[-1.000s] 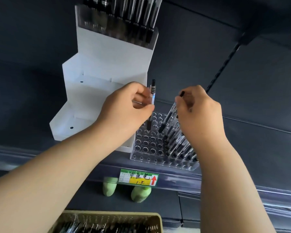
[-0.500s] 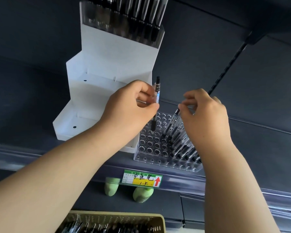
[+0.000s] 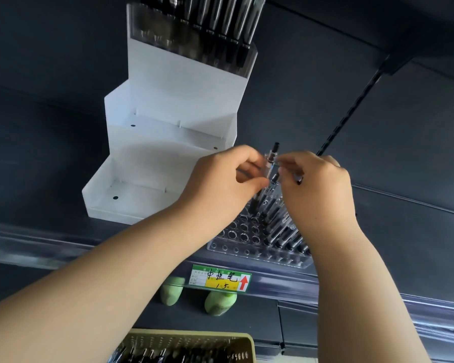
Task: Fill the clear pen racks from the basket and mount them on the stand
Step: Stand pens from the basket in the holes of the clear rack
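Clear pen rack (image 3: pixel 247 233) lies on the dark shelf (image 3: pixel 378 231), just right of the white stepped stand (image 3: pixel 168 153) and directly below both hands. Its right-hand holes carry a leaning cluster of racked pens (image 3: pixel 281 229); the holes on its left and along its front edge are open.

Left hand (image 3: pixel 220 184): fingers curled, gripping a pen (image 3: pixel 271 161) that stands nearly upright over the rack, dark cap uppermost. The lower end is hidden behind the hand, so it cannot be told whether it sits in a hole.

Right hand (image 3: pixel 317 184): fingers curled, fingertips (image 3: pixel 282 162) pinching the upper barrel of the same pen, opposite the left thumb. A second pen (image 3: pixel 274 180) rises between the two hands with its lower part among the racked ones. A small dark end (image 3: pixel 299 181) shows under the right fingers; what it belongs to cannot be told.

Stand: three tiers. The top tier bears a filled rack (image 3: pixel 194 40) of dark pens; the middle and bottom tiers are bare white trays.

Foreground: a yellow-green basket (image 3: pixel 244 341) holding loose pens sits at the lower edge of the view. A green and yellow price label (image 3: pixel 220 280) with a red arrow is fixed to the shelf rail (image 3: pixel 63 244), and two pale green objects (image 3: pixel 220 303) stand on the level beneath it.
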Demonstrator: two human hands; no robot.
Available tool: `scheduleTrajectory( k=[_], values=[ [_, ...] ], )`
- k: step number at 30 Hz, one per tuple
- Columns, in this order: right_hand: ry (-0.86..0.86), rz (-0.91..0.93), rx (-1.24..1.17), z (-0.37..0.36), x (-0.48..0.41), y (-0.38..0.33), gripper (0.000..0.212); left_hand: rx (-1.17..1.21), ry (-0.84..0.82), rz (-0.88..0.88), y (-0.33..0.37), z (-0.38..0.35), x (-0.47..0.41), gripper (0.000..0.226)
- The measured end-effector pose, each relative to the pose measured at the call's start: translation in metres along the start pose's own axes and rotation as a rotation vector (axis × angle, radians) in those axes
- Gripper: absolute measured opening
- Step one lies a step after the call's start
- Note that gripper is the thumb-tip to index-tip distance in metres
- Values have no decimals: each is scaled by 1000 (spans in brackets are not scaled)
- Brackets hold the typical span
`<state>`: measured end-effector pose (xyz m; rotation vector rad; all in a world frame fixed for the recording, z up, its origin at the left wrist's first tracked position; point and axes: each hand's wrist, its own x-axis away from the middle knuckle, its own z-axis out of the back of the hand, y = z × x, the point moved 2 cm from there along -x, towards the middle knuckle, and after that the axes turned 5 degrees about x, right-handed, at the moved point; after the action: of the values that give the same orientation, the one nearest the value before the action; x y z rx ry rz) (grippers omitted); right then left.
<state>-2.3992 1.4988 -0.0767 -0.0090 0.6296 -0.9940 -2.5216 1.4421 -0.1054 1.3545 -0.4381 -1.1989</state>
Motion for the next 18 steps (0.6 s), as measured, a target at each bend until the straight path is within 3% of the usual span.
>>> scheduleTrajectory(
  k=[4,18],
  values=[
    [89,-18,-45,7,2,3,23,2,-11,-37,-9,-13,-2,18],
    [105,-52,-88,10,1,5,27,-151,-122,-23,-32,-32,0,22]
  ],
)
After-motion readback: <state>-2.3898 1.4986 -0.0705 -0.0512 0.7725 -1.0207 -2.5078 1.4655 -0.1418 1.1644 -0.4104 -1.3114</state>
